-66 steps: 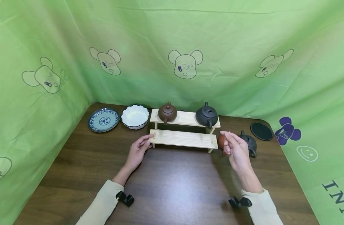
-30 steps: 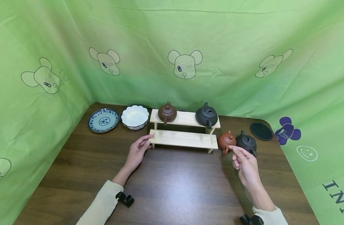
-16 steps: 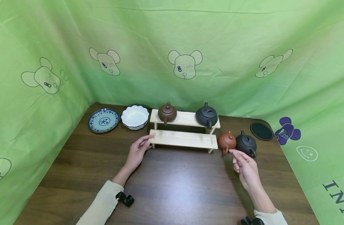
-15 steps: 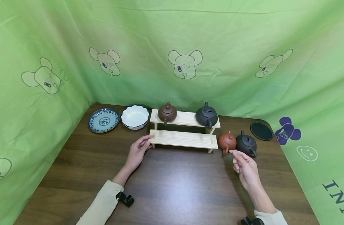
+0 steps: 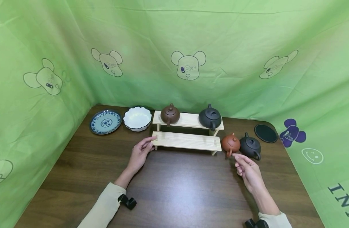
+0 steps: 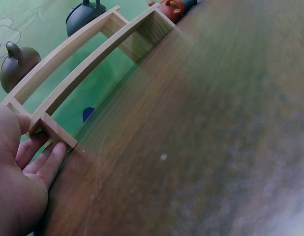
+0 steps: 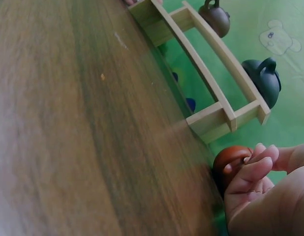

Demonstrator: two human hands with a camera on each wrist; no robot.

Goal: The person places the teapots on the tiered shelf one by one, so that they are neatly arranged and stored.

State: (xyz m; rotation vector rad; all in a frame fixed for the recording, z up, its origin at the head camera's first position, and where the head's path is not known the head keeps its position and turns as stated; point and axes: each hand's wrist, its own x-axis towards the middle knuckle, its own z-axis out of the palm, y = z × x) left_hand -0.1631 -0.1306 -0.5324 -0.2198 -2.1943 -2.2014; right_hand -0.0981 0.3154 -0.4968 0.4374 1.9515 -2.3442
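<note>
The left hand (image 5: 138, 155) gripped the nearer end of the wooden stand (image 5: 185, 141), presumably to steady it, while the right hand (image 5: 249, 172) bunched its fingers by the red teapot (image 5: 230, 143) just beyond them on the tabletop (image 5: 177, 186), whether pinching its handle (image 5: 229, 153) I cannot tell.

The stand (image 5: 187, 141) sits between a bowl (image 5: 137, 117) and a teapot (image 5: 231, 143).
</note>
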